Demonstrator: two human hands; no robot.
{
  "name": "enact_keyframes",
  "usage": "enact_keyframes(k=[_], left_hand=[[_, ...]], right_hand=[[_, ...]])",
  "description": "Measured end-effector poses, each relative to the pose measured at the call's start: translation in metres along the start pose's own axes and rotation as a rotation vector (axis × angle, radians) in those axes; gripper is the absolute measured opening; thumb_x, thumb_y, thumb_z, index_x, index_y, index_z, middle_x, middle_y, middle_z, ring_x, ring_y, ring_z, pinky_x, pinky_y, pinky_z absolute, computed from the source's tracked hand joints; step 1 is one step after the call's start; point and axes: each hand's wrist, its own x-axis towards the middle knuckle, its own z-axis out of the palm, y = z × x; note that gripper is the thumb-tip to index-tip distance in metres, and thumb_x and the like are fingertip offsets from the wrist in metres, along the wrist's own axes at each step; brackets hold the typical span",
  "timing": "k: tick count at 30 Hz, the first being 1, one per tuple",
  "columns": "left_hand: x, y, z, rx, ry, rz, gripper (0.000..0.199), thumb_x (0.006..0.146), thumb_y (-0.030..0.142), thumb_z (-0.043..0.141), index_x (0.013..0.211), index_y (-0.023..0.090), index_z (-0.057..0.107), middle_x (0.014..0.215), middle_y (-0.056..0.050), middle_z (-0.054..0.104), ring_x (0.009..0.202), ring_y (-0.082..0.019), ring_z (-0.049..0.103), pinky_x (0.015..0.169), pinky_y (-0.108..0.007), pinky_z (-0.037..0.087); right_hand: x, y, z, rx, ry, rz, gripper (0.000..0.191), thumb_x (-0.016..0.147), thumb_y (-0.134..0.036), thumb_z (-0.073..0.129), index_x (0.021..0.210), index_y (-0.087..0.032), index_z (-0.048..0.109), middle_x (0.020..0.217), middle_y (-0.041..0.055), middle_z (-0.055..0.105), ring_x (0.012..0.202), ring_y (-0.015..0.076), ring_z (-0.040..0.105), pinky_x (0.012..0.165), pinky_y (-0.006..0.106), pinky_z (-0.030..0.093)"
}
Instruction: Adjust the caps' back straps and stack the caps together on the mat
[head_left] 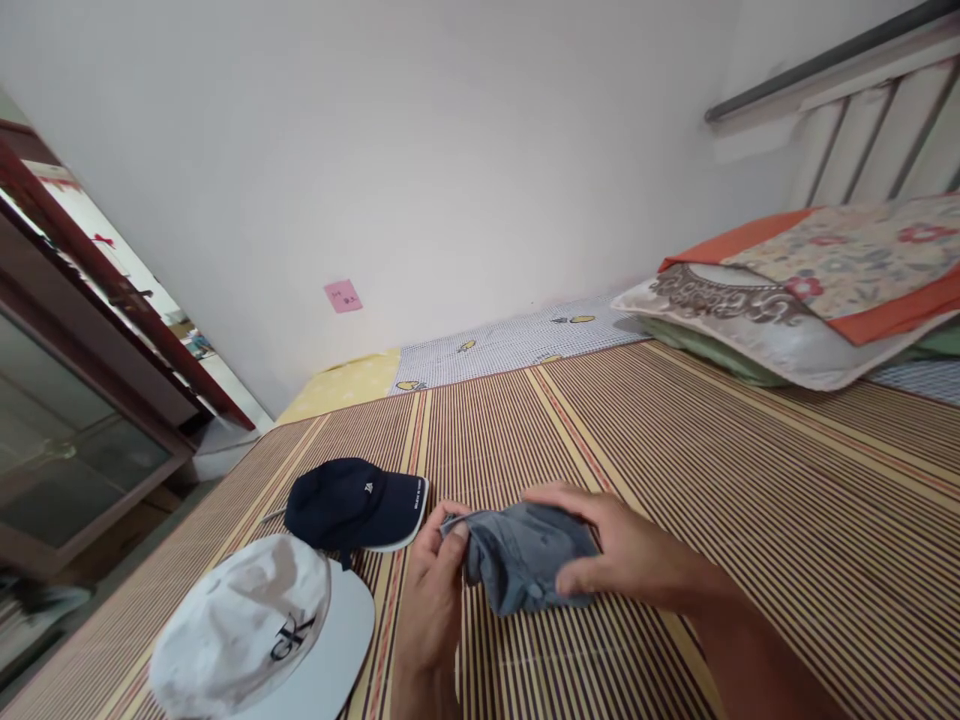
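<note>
Both hands, left hand and right hand, curl closed, fingers pinching.

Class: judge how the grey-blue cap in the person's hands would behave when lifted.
The grey-blue cap looks floppy: it crumples between the left hand and right hand. Probably light, since fingertips alone hold it. Unlikely to roll.

Left hand at 6 o'clock and right hand at 5 o'clock: both bare, forearms unsleeved, no rings or watch visible.
</note>
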Motion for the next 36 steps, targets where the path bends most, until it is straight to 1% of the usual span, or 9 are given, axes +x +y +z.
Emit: enact_keyframes(k=[2, 5, 8, 13, 18, 23, 28, 32, 36], left_hand=[[0.001, 0.0, 0.003, -0.065, 0.035, -0.028, 0.033, 0.086, 0.048, 0.076, 0.091, 0.021, 0.059, 0.066, 0.007, 0.054, 0.058, -0.008, 0.045, 0.055, -0.019, 0.036], [0.0, 0.002, 0.008, -0.014, 0.062, -0.032, 0.038, 0.087, 0.051, 0.075, 0.105, 0.021, 0.062, 0.071, 0.004, 0.062, 0.061, -0.01, 0.055, 0.059, -0.02, 0.043], [-0.003, 0.006, 0.012, 0.158, 0.022, 0.084, 0.064, 0.087, 0.052, 0.074, 0.141, 0.024, 0.055, 0.107, -0.006, 0.075, 0.096, -0.02, 0.07, 0.088, -0.03, 0.054], [-0.012, 0.002, 0.026, 0.396, -0.222, 0.098, 0.106, 0.069, 0.039, 0.092, 0.159, 0.033, 0.038, 0.158, -0.011, 0.054, 0.145, -0.033, 0.05, 0.12, -0.046, 0.04], [-0.016, -0.001, 0.044, 0.619, -0.359, 0.09, 0.04, 0.094, 0.023, 0.061, 0.133, 0.03, 0.069, 0.124, -0.008, 0.076, 0.12, -0.029, 0.067, 0.108, -0.046, 0.049], [-0.012, 0.0, 0.034, 0.355, -0.192, 0.067, 0.029, 0.095, 0.036, 0.062, 0.114, 0.022, 0.079, 0.107, -0.007, 0.08, 0.102, -0.027, 0.071, 0.093, -0.04, 0.056], [-0.002, -0.008, 0.011, 0.123, 0.21, -0.033, 0.046, 0.084, 0.051, 0.077, 0.118, 0.02, 0.075, 0.107, -0.008, 0.08, 0.105, -0.028, 0.073, 0.094, -0.041, 0.057], [0.007, -0.01, -0.006, 0.039, 0.325, -0.02, 0.054, 0.083, 0.047, 0.079, 0.128, 0.021, 0.069, 0.116, -0.009, 0.079, 0.118, -0.029, 0.07, 0.102, -0.041, 0.054], [0.013, 0.002, -0.036, 0.211, 0.407, 0.083, 0.055, 0.082, 0.051, 0.077, 0.125, 0.017, 0.07, 0.116, -0.009, 0.08, 0.12, -0.029, 0.068, 0.098, -0.038, 0.056]], right_hand=[[0.0, -0.004, 0.007, -0.108, -0.078, -0.006, 0.056, 0.067, -0.028, 0.092, 0.12, -0.028, 0.075, 0.121, 0.0036, 0.074, 0.113, 0.0285, 0.066, 0.099, 0.041, 0.05], [0.003, -0.006, 0.015, -0.186, 0.026, -0.038, 0.001, 0.084, -0.021, 0.073, 0.083, -0.021, 0.073, 0.079, -0.0018, 0.068, 0.078, 0.0186, 0.062, 0.071, 0.03, 0.047], [0.005, -0.004, 0.015, -0.079, 0.166, -0.087, 0.017, 0.093, -0.031, 0.065, 0.079, -0.021, 0.066, 0.074, -0.0023, 0.061, 0.071, 0.0162, 0.057, 0.064, 0.027, 0.044], [0.005, -0.003, 0.01, 0.169, 0.367, -0.097, 0.024, 0.089, -0.046, 0.072, 0.086, -0.022, 0.071, 0.08, 0.0006, 0.068, 0.075, 0.0188, 0.064, 0.069, 0.03, 0.053], [0.003, -0.004, 0.008, 0.482, 0.405, 0.002, 0.039, 0.08, -0.057, 0.079, 0.095, -0.022, 0.076, 0.091, 0.0067, 0.077, 0.087, 0.0257, 0.073, 0.078, 0.036, 0.061], [-0.003, -0.005, -0.001, 0.397, 0.198, -0.087, 0.06, 0.078, -0.058, 0.084, 0.126, -0.025, 0.073, 0.121, 0.0113, 0.076, 0.112, 0.031, 0.072, 0.1, 0.046, 0.058], [-0.008, -0.006, -0.003, 0.369, -0.086, -0.027, 0.097, 0.058, -0.056, 0.098, 0.144, -0.027, 0.062, 0.136, 0.0124, 0.071, 0.127, 0.037, 0.066, 0.111, 0.054, 0.05], [-0.006, -0.002, -0.003, 0.235, -0.085, 0.007, 0.09, 0.066, -0.049, 0.095, 0.146, -0.029, 0.06, 0.144, 0.0111, 0.067, 0.137, 0.0352, 0.059, 0.119, 0.054, 0.042], [0.0, 0.008, 0.0, 0.117, 0.0, 0.073, 0.071, 0.083, -0.046, 0.082, 0.147, -0.026, 0.057, 0.141, 0.0138, 0.066, 0.124, 0.0314, 0.066, 0.109, 0.054, 0.05]])
